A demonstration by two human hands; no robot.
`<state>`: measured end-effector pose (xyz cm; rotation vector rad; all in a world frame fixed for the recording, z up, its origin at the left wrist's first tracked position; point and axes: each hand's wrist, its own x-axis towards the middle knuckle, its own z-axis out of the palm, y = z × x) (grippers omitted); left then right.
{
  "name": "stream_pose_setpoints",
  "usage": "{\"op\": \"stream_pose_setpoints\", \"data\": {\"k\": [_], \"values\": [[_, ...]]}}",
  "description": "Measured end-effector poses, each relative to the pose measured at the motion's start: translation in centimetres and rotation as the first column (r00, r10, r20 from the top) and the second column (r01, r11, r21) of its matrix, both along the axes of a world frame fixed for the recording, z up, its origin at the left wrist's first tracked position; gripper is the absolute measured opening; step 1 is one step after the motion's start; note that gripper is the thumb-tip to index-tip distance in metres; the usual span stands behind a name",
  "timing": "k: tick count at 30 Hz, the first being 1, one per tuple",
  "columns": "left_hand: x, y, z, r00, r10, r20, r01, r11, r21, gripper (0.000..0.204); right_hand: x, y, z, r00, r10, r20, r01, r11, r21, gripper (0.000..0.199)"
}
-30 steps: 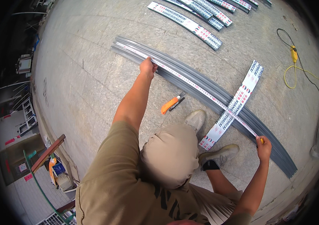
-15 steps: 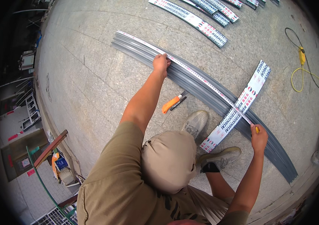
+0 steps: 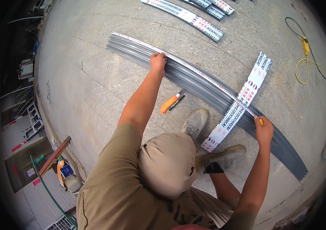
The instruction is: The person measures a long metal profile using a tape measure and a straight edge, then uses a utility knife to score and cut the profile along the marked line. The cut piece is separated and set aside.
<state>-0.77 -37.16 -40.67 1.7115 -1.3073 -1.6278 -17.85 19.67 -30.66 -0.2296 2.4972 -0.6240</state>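
Long grey ribbed metal strips [image 3: 193, 81] lie together on the stone floor, running from far left to near right. Along their far edge stretches the white blade of a tape measure [image 3: 205, 77]. My right hand [image 3: 264, 131] is closed around its yellow case, mostly hidden in the palm, near the right part of the strips. Farther left, my left hand [image 3: 158, 62] has its fingers curled on the blade and the strips. A white printed strip [image 3: 253, 82] lies crosswise over the grey ones, and the blade passes over it.
By my shoes [image 3: 196, 122] lie an orange-handled cutter [image 3: 169, 104] and a black marker [image 3: 176, 102]. More printed strips [image 3: 186, 17] are at the top. A yellow cable with a plug [image 3: 305, 48] is at right. Clutter and a reddish-brown bar [image 3: 55, 155] stand at left.
The whole view has shifted slightly, so the floor things appear a little farther left and up. Both hands keep their places on the tape and strips.
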Motion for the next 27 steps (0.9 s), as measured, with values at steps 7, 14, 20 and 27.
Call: {"op": "stream_pose_setpoints", "data": {"k": [7, 14, 20, 27], "values": [[-0.4, 13.7, 3.2, 0.944, -0.323, -0.068, 0.329, 0.902, 0.280, 0.013, -2.4, -0.7, 0.0, 0.998, 0.032, -0.049, -0.028, 0.996, 0.083, 0.040], [-0.1, 25.0, 5.8, 0.467, -0.862, -0.196, 0.748, 0.267, 0.608, 0.037, -3.4, -0.5, -0.9, 0.999, 0.015, 0.030, -0.019, 0.992, 0.127, 0.043], [0.5, 28.2, 4.3, 0.234, -0.946, -0.225, 0.809, 0.061, 0.584, 0.065, -3.6, -0.7, -2.2, 0.999, 0.034, 0.034, -0.038, 0.994, 0.106, 0.044], [0.7, 30.4, 2.4, 0.275, -0.923, -0.270, 0.777, 0.048, 0.628, 0.062, -3.5, -0.6, -2.1, 0.999, 0.017, 0.047, -0.022, 0.994, 0.104, 0.045]]}}
